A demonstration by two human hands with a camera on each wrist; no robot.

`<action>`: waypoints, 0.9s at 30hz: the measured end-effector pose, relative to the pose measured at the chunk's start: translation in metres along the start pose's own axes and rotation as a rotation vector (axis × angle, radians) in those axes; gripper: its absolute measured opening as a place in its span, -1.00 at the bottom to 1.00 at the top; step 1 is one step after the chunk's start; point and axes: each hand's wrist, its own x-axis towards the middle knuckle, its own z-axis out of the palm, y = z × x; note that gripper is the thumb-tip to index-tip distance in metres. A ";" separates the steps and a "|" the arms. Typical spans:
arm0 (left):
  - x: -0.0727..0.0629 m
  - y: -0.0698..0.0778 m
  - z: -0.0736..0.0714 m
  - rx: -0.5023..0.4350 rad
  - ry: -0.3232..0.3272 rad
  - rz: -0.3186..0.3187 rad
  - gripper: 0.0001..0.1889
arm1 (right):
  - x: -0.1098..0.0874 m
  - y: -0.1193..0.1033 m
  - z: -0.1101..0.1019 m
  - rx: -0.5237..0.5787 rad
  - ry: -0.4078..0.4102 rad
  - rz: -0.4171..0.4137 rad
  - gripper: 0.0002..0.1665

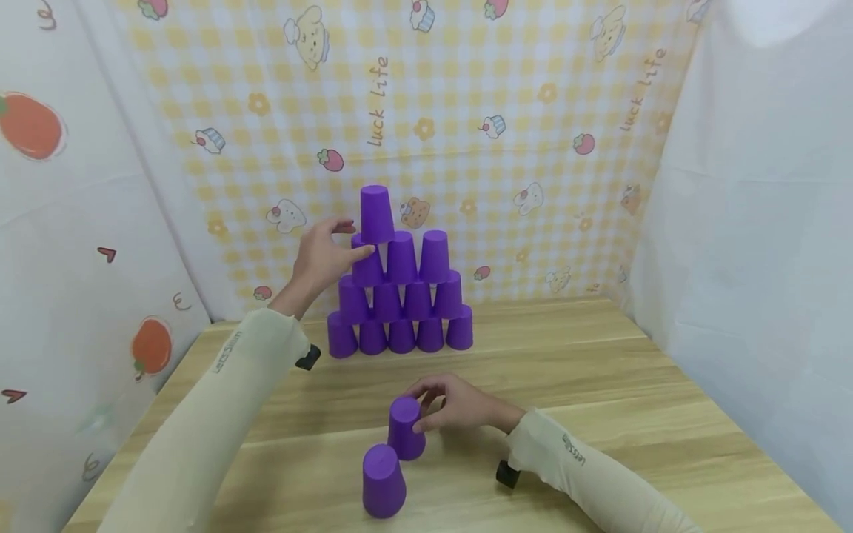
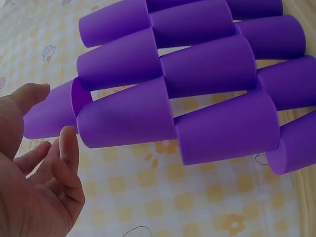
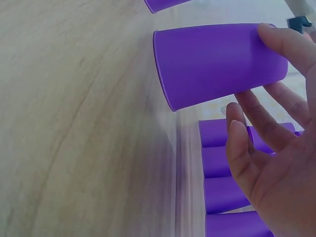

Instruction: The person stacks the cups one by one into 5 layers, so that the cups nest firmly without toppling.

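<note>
An upside-down purple cup (image 1: 377, 215) stands alone on the top row of a stack of purple cups (image 1: 401, 259). Beside that top cup is my left hand (image 1: 326, 255), thumb and fingers spread apart; whether a fingertip touches it I cannot tell. In the left wrist view, the same top cup (image 2: 52, 113) lies partly behind the thumb (image 2: 32, 94). My right hand (image 1: 460, 403) pinches another upside-down purple cup (image 1: 406, 429) near its base, as the right wrist view also shows of this cup (image 3: 217, 64). One more purple cup (image 1: 383, 485) stands in front of it.
The stack's bottom row (image 1: 401, 337) stands toward the back of the wooden table (image 1: 566, 355). Behind it hangs a yellow checked cloth (image 1: 520, 170). White cloths close off the left side (image 1: 87, 222) and right side (image 1: 740, 222).
</note>
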 end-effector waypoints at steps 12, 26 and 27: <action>-0.042 -0.019 0.015 -0.043 -0.025 0.094 -0.34 | -0.001 -0.003 -0.002 -0.006 0.043 0.013 -0.50; -0.083 -0.038 0.032 -0.113 -0.162 0.124 -0.36 | -0.003 -0.002 -0.013 -0.050 0.178 0.026 -0.54; -0.085 -0.041 0.034 -0.128 -0.169 0.121 -0.37 | -0.002 -0.002 -0.014 -0.057 0.194 0.027 -0.53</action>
